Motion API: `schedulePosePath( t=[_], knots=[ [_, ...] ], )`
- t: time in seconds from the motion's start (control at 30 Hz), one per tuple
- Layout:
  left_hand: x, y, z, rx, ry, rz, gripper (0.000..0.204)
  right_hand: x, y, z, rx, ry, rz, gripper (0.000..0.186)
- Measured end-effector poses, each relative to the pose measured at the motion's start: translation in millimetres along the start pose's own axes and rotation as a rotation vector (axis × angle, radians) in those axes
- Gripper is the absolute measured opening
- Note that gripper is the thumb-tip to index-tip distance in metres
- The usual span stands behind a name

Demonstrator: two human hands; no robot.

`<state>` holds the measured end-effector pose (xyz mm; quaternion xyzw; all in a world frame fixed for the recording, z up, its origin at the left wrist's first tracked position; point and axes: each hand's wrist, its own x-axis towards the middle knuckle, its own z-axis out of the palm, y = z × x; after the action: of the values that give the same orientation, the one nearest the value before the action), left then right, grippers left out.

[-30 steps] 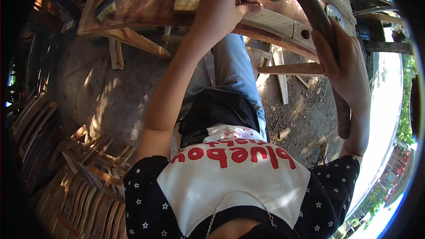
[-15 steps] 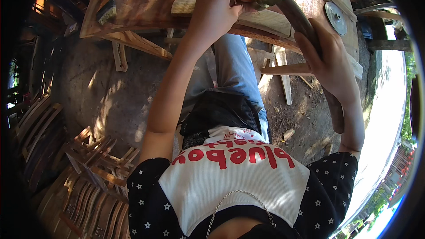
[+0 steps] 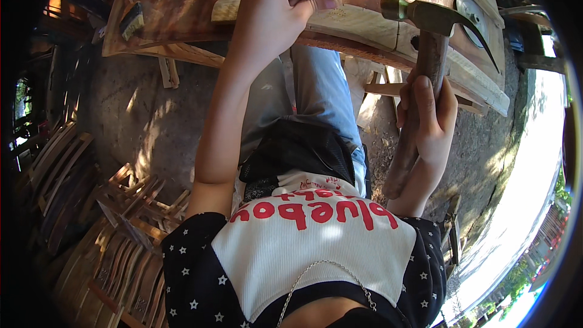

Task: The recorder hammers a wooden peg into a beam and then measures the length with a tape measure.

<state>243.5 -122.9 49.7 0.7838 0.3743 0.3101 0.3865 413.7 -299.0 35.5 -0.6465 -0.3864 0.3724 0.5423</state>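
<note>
My right hand (image 3: pixel 428 112) is closed around the wooden handle of a claw hammer (image 3: pixel 432 18). The hammer stands head up near the table's right part, its face toward the left and its claw curving right. My left hand (image 3: pixel 273 9) is in a pinch above a pale wooden strip (image 3: pixel 364 29) that lies along the table's near edge. Whatever is between its thumb and forefinger is too small to name. Tiny yellowish specks show on the strip beside those fingertips. A dark hole or knot shows in the wood left of the hammer handle.
The wooden table (image 3: pixel 176 9) carries a paintbrush (image 3: pixel 132 21) at its left end and a round metal disc (image 3: pixel 469 15) at the right. Lower left, a wooden frame (image 3: pixel 130 206) and several curved slats (image 3: pixel 124 273) are piled on the ground.
The hammer has come away from my left fingertips, moving right and toward me, with its head turned. My left hand has shifted a little left in the picture, still pinched. The view has also moved slightly.
</note>
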Motion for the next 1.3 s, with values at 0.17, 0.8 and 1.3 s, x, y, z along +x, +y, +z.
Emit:
schedulePosePath(
  t=[0.17, 0.8, 1.3],
  knots=[
    [0, -2, 2, 0.007, 0.02, 0.035, 0.023, -3, 1, 4, 0.035, 0.008, 0.023, 0.028],
    [-3, -14, 0, -0.125, 0.033, 0.158, 0.011, 12, -64, 13, -0.65, -0.078, -0.178, 0.02],
    [1, -44, 32, -0.012, 0.276, 0.336, 0.007, 16, -83, 14, -0.871, -0.233, -0.009, 0.02]
  ],
)
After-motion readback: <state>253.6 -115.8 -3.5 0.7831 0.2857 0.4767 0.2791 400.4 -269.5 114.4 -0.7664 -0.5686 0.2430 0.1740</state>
